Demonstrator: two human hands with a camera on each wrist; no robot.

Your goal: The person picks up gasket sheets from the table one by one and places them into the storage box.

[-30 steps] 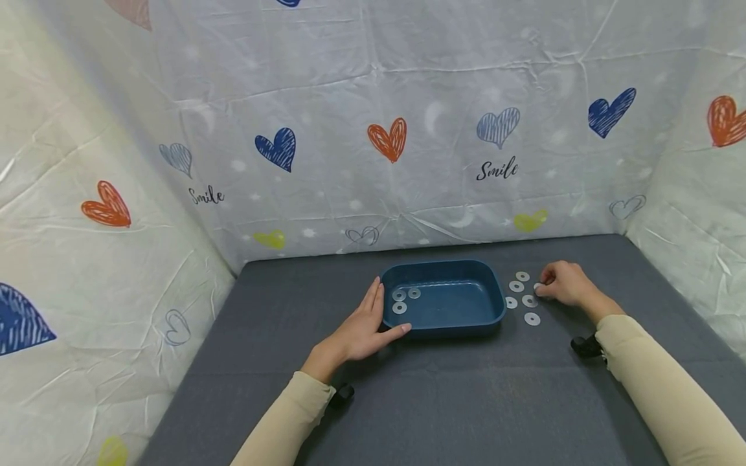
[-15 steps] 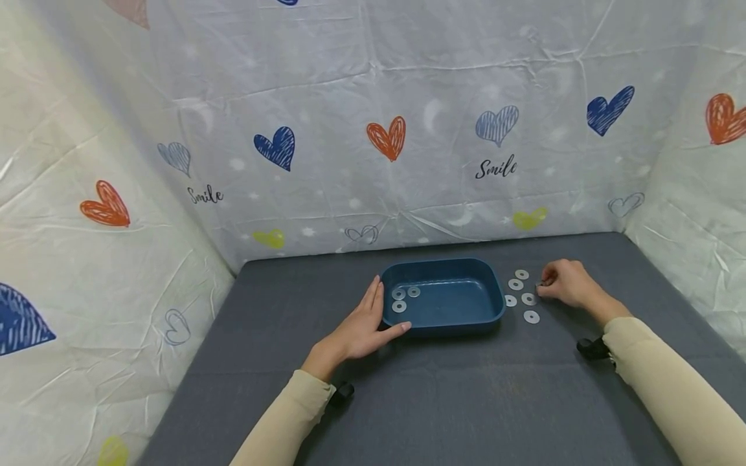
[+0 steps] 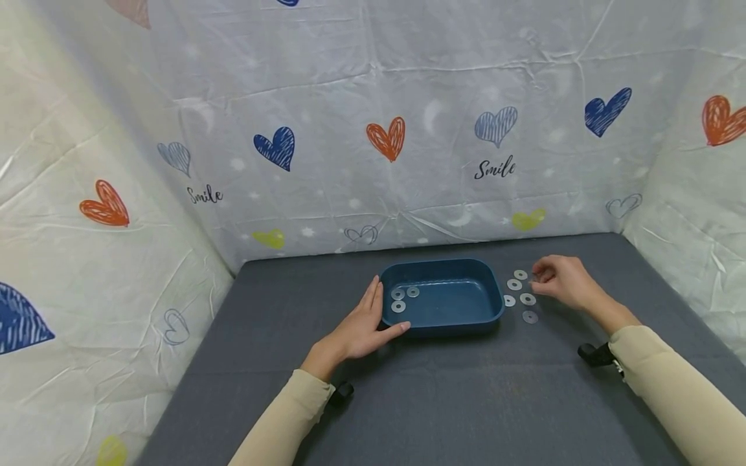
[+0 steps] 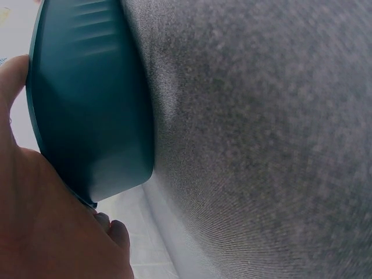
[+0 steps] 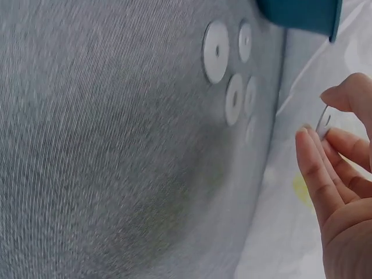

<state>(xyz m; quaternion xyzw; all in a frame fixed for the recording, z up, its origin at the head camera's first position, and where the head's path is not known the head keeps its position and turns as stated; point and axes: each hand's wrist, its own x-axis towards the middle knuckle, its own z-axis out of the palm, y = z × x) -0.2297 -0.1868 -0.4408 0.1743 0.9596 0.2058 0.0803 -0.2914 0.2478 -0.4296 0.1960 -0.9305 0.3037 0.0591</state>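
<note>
A blue rectangular tray (image 3: 449,329) stands on the dark grey table, with 3 metal washers (image 3: 398,307) lying at the left of its floor. My left hand (image 3: 361,331) rests against the tray's left end, fingers straight along the side and thumb at the front rim. In the right wrist view, my right hand (image 5: 349,168) pinches a flat washer (image 5: 324,121) between thumb and fingertips, raised off the cloth. Below and left of that hand in the head view, several loose washers (image 3: 527,299) lie flat beside the tray's right end.
The grey cloth-covered table (image 3: 443,408) reaches back to a white curtain (image 3: 326,194) printed with hearts. More of this curtain hangs at the left and right sides. A black wrist strap piece (image 3: 596,355) shows under the right sleeve.
The right hand has lifted slightly from the table with a washer between its fingertips and shifted a little left. The left hand and the tray stay in place.
</note>
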